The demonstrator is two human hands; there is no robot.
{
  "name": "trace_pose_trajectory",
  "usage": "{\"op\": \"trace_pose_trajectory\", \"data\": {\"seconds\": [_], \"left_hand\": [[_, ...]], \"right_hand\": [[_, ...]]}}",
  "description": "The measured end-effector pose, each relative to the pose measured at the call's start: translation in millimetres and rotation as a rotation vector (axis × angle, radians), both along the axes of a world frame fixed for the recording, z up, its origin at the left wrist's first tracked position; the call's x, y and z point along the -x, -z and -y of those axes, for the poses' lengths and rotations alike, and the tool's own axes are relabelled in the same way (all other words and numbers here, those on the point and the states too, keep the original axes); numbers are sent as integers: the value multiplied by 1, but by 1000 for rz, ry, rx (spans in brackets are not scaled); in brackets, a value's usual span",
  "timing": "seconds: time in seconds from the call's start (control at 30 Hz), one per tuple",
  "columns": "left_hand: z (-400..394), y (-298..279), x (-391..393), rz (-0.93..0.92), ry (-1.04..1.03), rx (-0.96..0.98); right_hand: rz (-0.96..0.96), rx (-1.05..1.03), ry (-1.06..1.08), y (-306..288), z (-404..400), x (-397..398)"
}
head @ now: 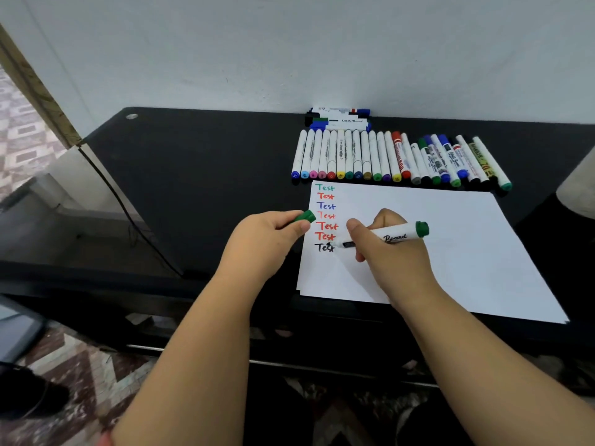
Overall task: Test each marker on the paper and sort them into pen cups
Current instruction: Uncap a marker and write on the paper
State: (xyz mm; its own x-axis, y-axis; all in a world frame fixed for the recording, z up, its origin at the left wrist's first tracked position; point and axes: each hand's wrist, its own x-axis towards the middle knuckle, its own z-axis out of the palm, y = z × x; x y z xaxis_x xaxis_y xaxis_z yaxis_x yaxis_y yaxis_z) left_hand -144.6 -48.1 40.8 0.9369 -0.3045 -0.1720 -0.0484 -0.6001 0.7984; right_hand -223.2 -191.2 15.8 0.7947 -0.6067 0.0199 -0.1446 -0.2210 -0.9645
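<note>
At centre frame, the right hand is pinching the green marker mid-barrel, tip meeting the paper. The left hand is gripping its cap. Light, rigid, slightly slick plastic; mid-barrel probably suits best.

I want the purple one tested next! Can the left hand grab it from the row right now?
Probably not yet: the left hand already grips the green cap. Nothing blocks the way to the purple-tipped marker beyond the paper.
</note>
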Motion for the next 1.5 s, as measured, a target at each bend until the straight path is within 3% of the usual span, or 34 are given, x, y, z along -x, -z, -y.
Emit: {"op": "trace_pose_trajectory", "data": {"seconds": [0.77,1.5], "left_hand": [[4,1,-3,11,70,-8],[5,2,-2,-2,55,2]], "right_hand": [[-32,208,-112,11,-10,-8],[-16,186,-74,13,-7,-7]]}}
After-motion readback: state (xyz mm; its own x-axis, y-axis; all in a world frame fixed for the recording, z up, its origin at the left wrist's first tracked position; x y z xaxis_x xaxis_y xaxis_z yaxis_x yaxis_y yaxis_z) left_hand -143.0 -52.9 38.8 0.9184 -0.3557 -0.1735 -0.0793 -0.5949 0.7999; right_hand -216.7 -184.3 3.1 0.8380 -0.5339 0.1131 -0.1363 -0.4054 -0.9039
